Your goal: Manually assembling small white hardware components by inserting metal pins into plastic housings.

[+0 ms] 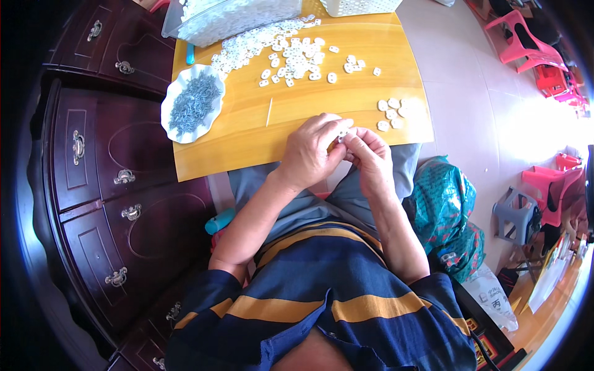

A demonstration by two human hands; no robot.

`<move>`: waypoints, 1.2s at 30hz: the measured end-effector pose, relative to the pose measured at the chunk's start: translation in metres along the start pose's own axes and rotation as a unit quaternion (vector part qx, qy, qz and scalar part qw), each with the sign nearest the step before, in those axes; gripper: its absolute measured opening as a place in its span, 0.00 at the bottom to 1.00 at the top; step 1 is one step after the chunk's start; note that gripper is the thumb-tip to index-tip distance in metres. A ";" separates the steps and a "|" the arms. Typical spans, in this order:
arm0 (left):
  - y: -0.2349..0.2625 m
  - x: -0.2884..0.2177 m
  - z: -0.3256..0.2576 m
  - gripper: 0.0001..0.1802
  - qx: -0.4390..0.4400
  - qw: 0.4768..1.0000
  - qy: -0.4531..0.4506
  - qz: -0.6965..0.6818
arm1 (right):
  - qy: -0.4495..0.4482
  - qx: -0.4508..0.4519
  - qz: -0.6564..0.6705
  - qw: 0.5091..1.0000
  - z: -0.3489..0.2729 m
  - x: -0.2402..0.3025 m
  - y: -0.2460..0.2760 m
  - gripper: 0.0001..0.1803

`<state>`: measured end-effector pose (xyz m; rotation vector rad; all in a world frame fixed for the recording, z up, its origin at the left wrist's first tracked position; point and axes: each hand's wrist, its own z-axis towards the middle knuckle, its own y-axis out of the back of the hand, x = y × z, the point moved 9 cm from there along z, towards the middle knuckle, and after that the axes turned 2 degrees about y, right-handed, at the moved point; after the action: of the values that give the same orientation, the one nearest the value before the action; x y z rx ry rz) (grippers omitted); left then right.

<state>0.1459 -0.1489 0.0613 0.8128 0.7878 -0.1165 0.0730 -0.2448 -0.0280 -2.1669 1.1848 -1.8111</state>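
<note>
My left hand (310,153) and my right hand (372,162) meet just over the table's near edge. Their fingertips pinch a small white plastic piece (342,134) between them; most of it is covered by the fingers. Ahead lies a loose spread of small white two-holed plastic pieces (298,63), thickening into a heap toward the far left. To the left, a white scalloped bowl (214,114) holds many small grey metal screws (193,102). A thin pale stick (269,112) rests on the wood between bowl and left hand. Several rounded white pieces (391,114) sit grouped at the right.
A clear plastic bin (241,23) of white pieces and a white basket (359,6) stand at the table's (241,145) far edge. A teal-handled tool (190,54) lies beside the bowl. Dark wooden drawers (142,161) flank the left; a green bag (439,198) is at my right.
</note>
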 end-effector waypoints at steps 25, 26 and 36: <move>-0.008 0.004 0.000 0.15 0.062 0.998 0.026 -0.012 | -0.040 0.009 0.021 0.999 -0.002 -0.016 0.014 0.11; -0.008 0.004 0.000 0.15 0.062 0.998 0.023 -0.013 | -0.039 0.008 0.021 0.999 -0.002 -0.016 0.015 0.11; -0.010 0.007 0.003 0.15 0.071 0.996 0.037 -0.040 | -0.017 -0.019 0.004 1.000 -0.003 -0.011 0.014 0.11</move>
<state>0.1486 -0.1566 0.0521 0.9241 0.8889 -0.2168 0.0629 -0.2467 -0.0429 -2.2005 1.2296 -1.7565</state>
